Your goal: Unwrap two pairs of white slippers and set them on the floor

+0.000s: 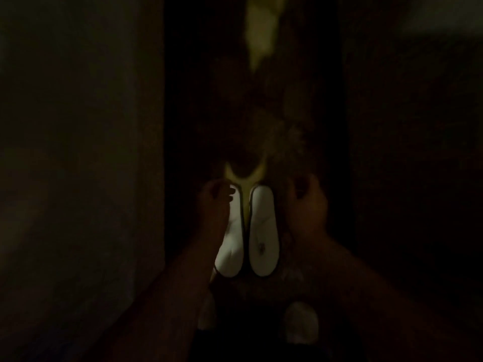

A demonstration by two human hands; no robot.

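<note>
The scene is very dark. Two white slippers lie side by side, soles or insoles up, in the middle: the left slipper (pixel 231 246) and the right slipper (pixel 264 231). My left hand (pixel 214 205) lies along the left slipper's outer edge, and its curled fingertips overlap the far end. My right hand (pixel 305 205) is beside the right slipper's far end with fingers curled. A dark gap hides whether it touches the slipper. A yellowish strip (pixel 245 176) shows just beyond the slippers' far ends.
Two dim white shapes, one on the left (pixel 206 312) and one on the right (pixel 300 322), sit below my forearms; I cannot tell what they are. A pale wall or panel (pixel 78 152) rises on the left. A yellow light streak (pixel 261 30) glows at the top.
</note>
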